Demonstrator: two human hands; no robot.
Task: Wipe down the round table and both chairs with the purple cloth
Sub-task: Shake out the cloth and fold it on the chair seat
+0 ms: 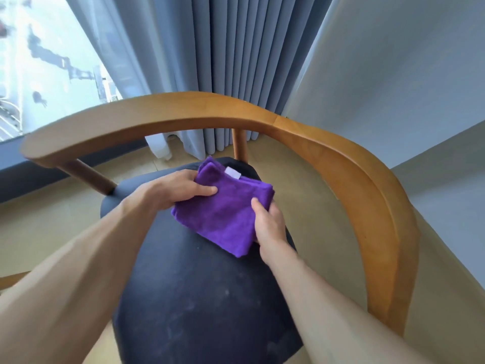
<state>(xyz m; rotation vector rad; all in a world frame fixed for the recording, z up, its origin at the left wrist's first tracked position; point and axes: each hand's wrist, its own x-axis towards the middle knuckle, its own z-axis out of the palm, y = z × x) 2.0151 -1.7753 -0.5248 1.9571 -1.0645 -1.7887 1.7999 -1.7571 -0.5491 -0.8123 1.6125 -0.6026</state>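
Note:
A folded purple cloth (225, 206) with a small white label lies over the far part of a dark padded chair seat (194, 298). My left hand (175, 190) grips the cloth's left edge, thumb on top. The cloth's near right edge is pinched by my right hand (270, 222), with the thumb resting on the fabric. A curved wooden backrest and armrest (341, 164) wraps around the seat from far left to near right. Pale dusty smudges mark the near part of the seat. The round table and the other chair are out of view.
Grey-blue curtains (236, 61) hang behind the chair, beside a large window (39, 61) at the left. A pale wall (406, 74) stands at the right. Tan floor (315, 193) shows around the seat, and a wooden edge (13, 281) pokes in at the left.

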